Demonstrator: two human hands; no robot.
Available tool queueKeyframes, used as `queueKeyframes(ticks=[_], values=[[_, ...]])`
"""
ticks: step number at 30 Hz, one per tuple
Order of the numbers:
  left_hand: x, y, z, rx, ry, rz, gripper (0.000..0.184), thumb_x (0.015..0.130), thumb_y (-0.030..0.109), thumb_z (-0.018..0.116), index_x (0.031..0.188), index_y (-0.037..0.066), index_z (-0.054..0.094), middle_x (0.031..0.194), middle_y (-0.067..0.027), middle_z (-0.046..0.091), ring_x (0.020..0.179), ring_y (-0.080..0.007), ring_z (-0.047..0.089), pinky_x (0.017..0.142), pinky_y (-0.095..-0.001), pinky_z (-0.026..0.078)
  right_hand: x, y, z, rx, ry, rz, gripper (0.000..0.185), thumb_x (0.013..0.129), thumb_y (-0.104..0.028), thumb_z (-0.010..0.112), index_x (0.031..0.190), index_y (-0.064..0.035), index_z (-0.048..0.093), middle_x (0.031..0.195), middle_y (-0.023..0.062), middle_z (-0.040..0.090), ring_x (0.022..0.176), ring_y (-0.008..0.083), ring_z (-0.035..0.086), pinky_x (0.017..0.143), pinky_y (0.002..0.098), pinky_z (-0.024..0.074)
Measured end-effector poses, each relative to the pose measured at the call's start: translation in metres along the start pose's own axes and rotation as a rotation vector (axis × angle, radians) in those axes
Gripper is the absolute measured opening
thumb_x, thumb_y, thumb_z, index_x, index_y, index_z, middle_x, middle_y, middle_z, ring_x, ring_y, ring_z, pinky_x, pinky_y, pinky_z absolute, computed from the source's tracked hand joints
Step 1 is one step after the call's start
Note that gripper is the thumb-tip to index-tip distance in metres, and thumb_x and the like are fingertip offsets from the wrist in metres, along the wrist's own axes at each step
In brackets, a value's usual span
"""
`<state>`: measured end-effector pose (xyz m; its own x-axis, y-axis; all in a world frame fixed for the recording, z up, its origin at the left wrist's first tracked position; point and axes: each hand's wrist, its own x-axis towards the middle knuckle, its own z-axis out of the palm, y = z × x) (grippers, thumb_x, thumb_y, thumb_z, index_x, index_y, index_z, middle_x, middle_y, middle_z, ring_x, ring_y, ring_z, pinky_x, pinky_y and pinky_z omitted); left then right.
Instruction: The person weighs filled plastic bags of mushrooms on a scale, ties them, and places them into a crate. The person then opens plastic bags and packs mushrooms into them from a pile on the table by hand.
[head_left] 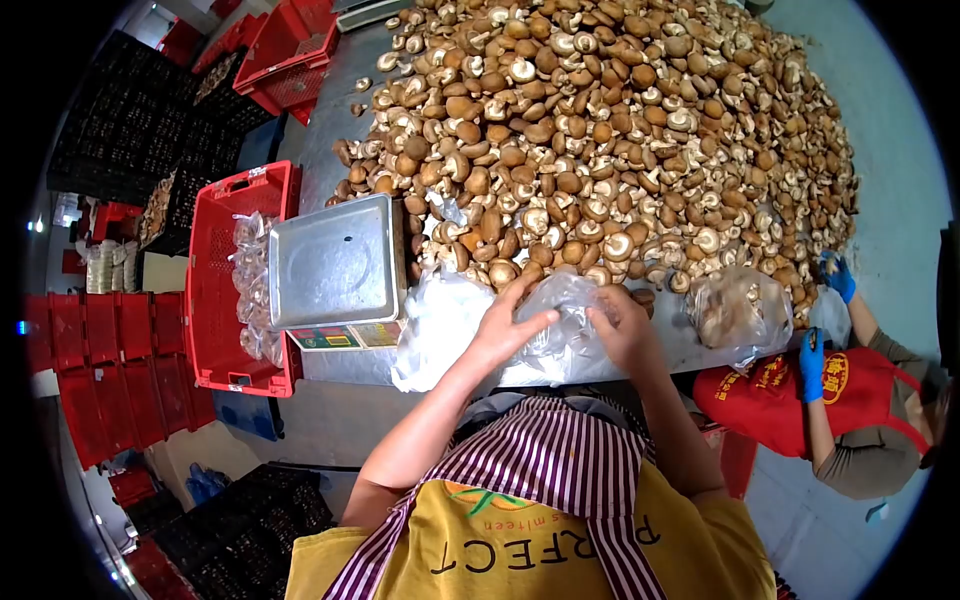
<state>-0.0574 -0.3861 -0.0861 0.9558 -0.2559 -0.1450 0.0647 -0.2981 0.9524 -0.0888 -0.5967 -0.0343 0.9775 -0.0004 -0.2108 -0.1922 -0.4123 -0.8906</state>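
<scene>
A clear plastic bag (562,310) lies between my hands at the table's near edge, in front of the mushroom heap. My left hand (500,328) holds its left side, the thumb apart from the fingers, whose tips reach the nearest mushrooms. On the opposite side, my right hand (628,328) has its fingers curled at the film. What is inside the bag cannot be made out clearly. Brown shiitake mushrooms (600,150) form a large pile just beyond both hands. More loose plastic bags (435,325) lie left of my left hand.
Left of the bags stands a scale with a metal tray (335,255). Beside it, a red crate (215,290) contains bagged mushrooms (252,290). A filled bag (740,312) sits to the right, near a co-worker's blue-gloved hands (812,365). Stacked red crates (115,350) stand far left.
</scene>
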Motion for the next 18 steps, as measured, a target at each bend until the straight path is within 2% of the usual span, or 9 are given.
queueKeyframes(ticks=[1, 3, 4, 7, 9, 12, 13, 15, 18], values=[[-0.002, 0.003, 0.002, 0.0, 0.002, 0.001, 0.051, 0.088, 0.027, 0.07, 0.13, 0.002, 0.056, 0.121, -0.0155, 0.062, 0.111, -0.0247, 0.06, 0.096, -0.0346, 0.046, -0.003, -0.009, 0.002, 0.079, -0.033, 0.097, 0.026, 0.088, -0.008, 0.066, 0.112, 0.0005, 0.058, 0.087, 0.0035, 0.066, 0.072, 0.0087, 0.059, 0.062, 0.0236, 0.0478], [-0.004, 0.022, 0.001, 0.253, -0.035, 0.024, 0.055, 0.078, 0.024, 0.075, 0.126, 0.003, 0.058, 0.121, -0.0197, 0.06, 0.113, -0.0357, 0.058, 0.098, -0.0411, 0.045, -0.012, -0.007, 0.005, 0.27, -0.075, 0.096, 0.026, 0.087, -0.009, 0.067, 0.111, 0.0, 0.059, 0.085, 0.003, 0.065, 0.071, 0.0089, 0.058, 0.061, 0.0244, 0.0473], [-0.005, 0.018, 0.002, 0.283, -0.028, 0.028, 0.047, 0.073, 0.01, 0.072, 0.117, 0.002, 0.061, 0.115, -0.0185, 0.062, 0.108, -0.0367, 0.059, 0.095, -0.0402, 0.047, -0.017, -0.007, 0.006, 0.459, -0.116, 0.098, 0.026, 0.087, -0.01, 0.067, 0.11, -0.0004, 0.06, 0.083, 0.0025, 0.065, 0.069, 0.0091, 0.058, 0.06, 0.0251, 0.0468], [-0.016, -0.007, 0.001, 0.363, 0.072, -0.023, 0.042, 0.069, 0.001, 0.07, 0.111, 0.002, 0.062, 0.114, -0.0171, 0.063, 0.105, -0.0366, 0.061, 0.09, -0.0408, 0.049, -0.035, -0.008, -0.034, 0.519, -0.135, 0.231, 0.02, 0.091, -0.012, 0.064, 0.109, -0.0034, 0.062, 0.079, -0.0037, 0.058, 0.065, 0.0042, 0.051, 0.056, 0.0207, 0.0405], [-0.028, -0.018, 0.001, 0.353, 0.127, -0.014, 0.038, 0.07, -0.005, 0.066, 0.107, 0.001, 0.063, 0.106, -0.0147, 0.066, 0.095, -0.0301, 0.065, 0.084, -0.0354, 0.051, -0.048, 0.008, -0.05, 0.537, -0.066, 0.262, 0.018, 0.093, -0.013, 0.061, 0.109, -0.0051, 0.063, 0.076, -0.0049, 0.055, 0.063, 0.0026, 0.045, 0.054, 0.0188, 0.0355], [-0.038, -0.039, 0.002, -0.195, 0.087, -0.217, 0.035, 0.073, -0.008, 0.061, 0.107, 0.0, 0.061, 0.092, -0.0079, 0.068, 0.085, -0.0125, 0.062, 0.079, -0.0256, 0.048, -0.056, 0.035, -0.058, 0.529, 0.071, 0.29, 0.018, 0.093, -0.009, 0.056, 0.109, -0.0041, 0.063, 0.08, -0.0028, 0.056, 0.066, 0.0051, 0.049, 0.058, 0.0203, 0.0395], [-0.039, -0.041, 0.003, -0.194, 0.087, -0.216, 0.035, 0.073, -0.008, 0.061, 0.107, 0.0, 0.061, 0.092, -0.0079, 0.068, 0.085, -0.0125, 0.062, 0.079, -0.0256, 0.048, -0.054, 0.043, -0.055, 0.53, 0.071, 0.289, 0.018, 0.093, -0.009, 0.056, 0.109, -0.0041, 0.063, 0.08, -0.0028, 0.056, 0.066, 0.0051, 0.049, 0.058, 0.0203, 0.0395], [-0.041, -0.032, 0.006, -0.25, 0.085, -0.213, 0.036, 0.074, -0.008, 0.06, 0.109, 0.0, 0.06, 0.093, -0.008, 0.068, 0.087, -0.0127, 0.062, 0.08, -0.026, 0.048, -0.052, 0.057, -0.049, 0.463, 0.454, 0.04, 0.018, 0.092, -0.004, 0.049, 0.104, -0.0023, 0.063, 0.079, 0.0005, 0.057, 0.068, 0.0091, 0.053, 0.062, 0.023, 0.0437], [-0.04, -0.037, 0.009, -0.16, 0.058, -0.207, 0.035, 0.075, -0.007, 0.06, 0.109, -0.001, 0.06, 0.093, -0.0098, 0.069, 0.087, -0.0149, 0.063, 0.08, -0.0273, 0.049, -0.07, 0.081, -0.072, 0.494, 0.547, 0.05, 0.02, 0.089, -0.001, 0.043, 0.096, -0.001, 0.062, 0.077, 0.0032, 0.057, 0.069, 0.0128, 0.056, 0.064, 0.0262, 0.0469]])
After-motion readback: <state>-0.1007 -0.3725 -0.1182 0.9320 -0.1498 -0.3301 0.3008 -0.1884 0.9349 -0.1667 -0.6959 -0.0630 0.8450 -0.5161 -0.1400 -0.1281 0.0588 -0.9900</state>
